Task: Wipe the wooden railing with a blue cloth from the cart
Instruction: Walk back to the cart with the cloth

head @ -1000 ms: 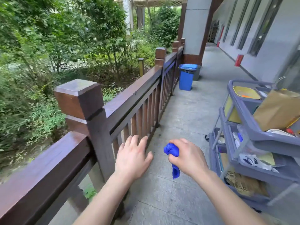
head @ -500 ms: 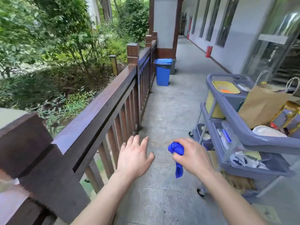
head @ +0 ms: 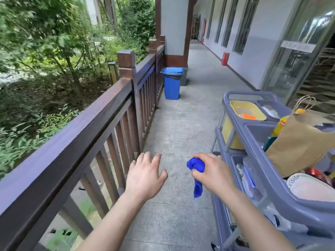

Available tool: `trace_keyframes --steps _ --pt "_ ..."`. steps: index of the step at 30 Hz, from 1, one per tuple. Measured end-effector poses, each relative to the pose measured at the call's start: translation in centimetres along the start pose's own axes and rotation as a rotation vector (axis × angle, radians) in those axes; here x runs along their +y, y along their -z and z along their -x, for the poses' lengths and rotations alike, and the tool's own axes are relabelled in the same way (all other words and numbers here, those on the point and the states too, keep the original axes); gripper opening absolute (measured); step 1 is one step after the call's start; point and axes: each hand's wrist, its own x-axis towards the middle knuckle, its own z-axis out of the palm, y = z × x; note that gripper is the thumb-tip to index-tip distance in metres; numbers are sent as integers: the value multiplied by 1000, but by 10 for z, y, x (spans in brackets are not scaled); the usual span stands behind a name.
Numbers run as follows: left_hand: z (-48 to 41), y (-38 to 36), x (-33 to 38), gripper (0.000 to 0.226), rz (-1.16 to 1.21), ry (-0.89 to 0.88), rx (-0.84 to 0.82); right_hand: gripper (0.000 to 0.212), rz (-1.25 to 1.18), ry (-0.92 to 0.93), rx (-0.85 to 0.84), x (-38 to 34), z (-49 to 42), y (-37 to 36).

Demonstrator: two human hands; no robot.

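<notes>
Far left, green shrubs (head: 45, 51) beyond the railing (head: 94, 113) — dark brown wood, top rail slanting away from the near corner to a square post (head: 126, 58), upright slats under it. Past the post, more railing, then a blue bin (head: 171, 84) standing on the grey floor (head: 181, 124) beside a pillar (head: 174, 26).

Lower middle, 2 bare forearms reaching forward over the floor. Left hand (head: 145, 178) palm down, fingers straight and spread, holding nothing, near the slats but clear of them. Just right of it, the cloth (head: 196, 165): bright blue, bunched into a ball at the fist, 1 tail hanging below. Right hand (head: 213, 173) curled tight round that cloth. Cloth in the air between railing and cart (touching neither).

Right, the cart (head: 272, 180) — grey plastic, tiered, close beside the right wrist. At its far end a yellow tub (head: 233, 134); in the top tier a yellow bottle (head: 280, 124) and a brown paper bag (head: 299, 142) with string handles. Lower tier too cluttered to tell apart. Farther back, a red box (head: 225, 59) at the foot of a pale wall (head: 253, 69).
</notes>
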Motion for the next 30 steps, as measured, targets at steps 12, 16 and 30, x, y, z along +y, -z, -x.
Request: trace_keyframes --steps 12,16,30 --pt "-219 -49 -5 58 20 -209 -15 40 24 -186 86 51 -165 -31" --pt "-297 -59 -10 56 18 -329 -42 44 55 -301 152 57 -218 -38" --pt "-492 -117 70 58 80 -642 -95 41 104 -534 315 142 -332 -29"
